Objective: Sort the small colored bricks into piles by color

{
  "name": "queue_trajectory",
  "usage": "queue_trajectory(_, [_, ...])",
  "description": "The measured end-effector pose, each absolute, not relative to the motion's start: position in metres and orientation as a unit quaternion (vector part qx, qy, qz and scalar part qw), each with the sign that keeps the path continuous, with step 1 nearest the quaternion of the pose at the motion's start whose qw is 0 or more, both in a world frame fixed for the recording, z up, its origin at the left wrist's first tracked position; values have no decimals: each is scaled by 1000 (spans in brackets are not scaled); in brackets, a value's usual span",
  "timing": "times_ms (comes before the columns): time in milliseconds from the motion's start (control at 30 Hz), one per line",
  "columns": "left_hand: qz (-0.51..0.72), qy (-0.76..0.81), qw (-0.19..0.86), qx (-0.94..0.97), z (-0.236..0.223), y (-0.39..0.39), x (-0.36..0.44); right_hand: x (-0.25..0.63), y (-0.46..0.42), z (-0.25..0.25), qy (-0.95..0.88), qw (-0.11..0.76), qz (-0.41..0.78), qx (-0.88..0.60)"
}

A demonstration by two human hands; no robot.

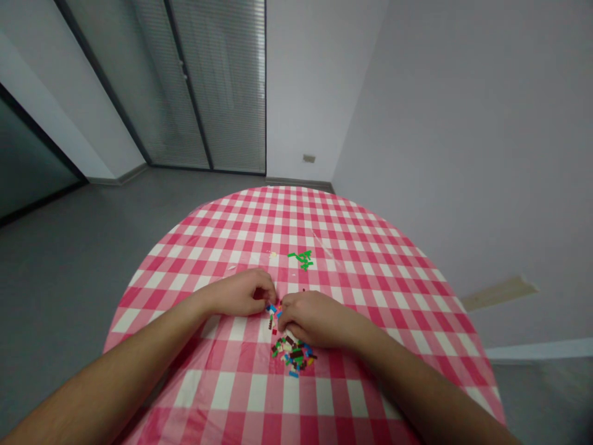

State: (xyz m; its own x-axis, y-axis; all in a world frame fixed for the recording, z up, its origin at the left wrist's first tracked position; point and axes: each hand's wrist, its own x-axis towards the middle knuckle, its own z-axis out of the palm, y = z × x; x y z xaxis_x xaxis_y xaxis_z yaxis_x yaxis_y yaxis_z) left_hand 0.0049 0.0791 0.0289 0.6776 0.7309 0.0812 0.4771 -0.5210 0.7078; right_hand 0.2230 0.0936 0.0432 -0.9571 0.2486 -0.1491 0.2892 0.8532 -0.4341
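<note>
My left hand (pixel 239 293) and my right hand (pixel 309 319) meet near the middle of a pink-and-white checked tablecloth (pixel 217 232). Their curled fingers close around a small cluster of multicoloured toy bricks (pixel 273 315), partly hidden by my fingertips. Just below my right hand lies a loose pile of tiny red, green, blue, black and white plastic bricks (pixel 293 354). Beyond my hands, a flat green brick piece (pixel 302 259) rests on the cloth, apart from both hands.
The round table's edge curves away on all sides, with a grey floor (pixel 88 259) beyond it. Behind it stand a glass door with slatted blinds (pixel 217 86) and a pale wall (pixel 463 111). A few tiny light specks lie on the cloth.
</note>
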Motion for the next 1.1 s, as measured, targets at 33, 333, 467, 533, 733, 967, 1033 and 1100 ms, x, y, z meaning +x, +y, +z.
queue_trajectory(33, [190,353,337,852,29,79,5,223,94,44,961,44,-232,144])
queue_trajectory(333, [199,303,354,862,35,73,11,224,95,40,966,49,-200,159])
queue_trajectory(467, [189,311,352,862,36,72,12,225,96,38,965,22,-217,144])
queue_trajectory(533, [188,311,346,865,35,74,11,228,101,42,959,-7,-239,154])
queue_trajectory(733, [181,283,330,882,28,77,8,253,146,46,917,-139,-190,323])
queue_trajectory(967, [169,269,302,899,26,74,11,276,181,21,873,-102,-106,465])
queue_trajectory(1033, [160,274,296,901,26,74,12,277,181,19,878,-96,-97,459])
queue_trajectory(1100, [152,278,289,904,27,73,12,276,179,19,884,-101,-92,448])
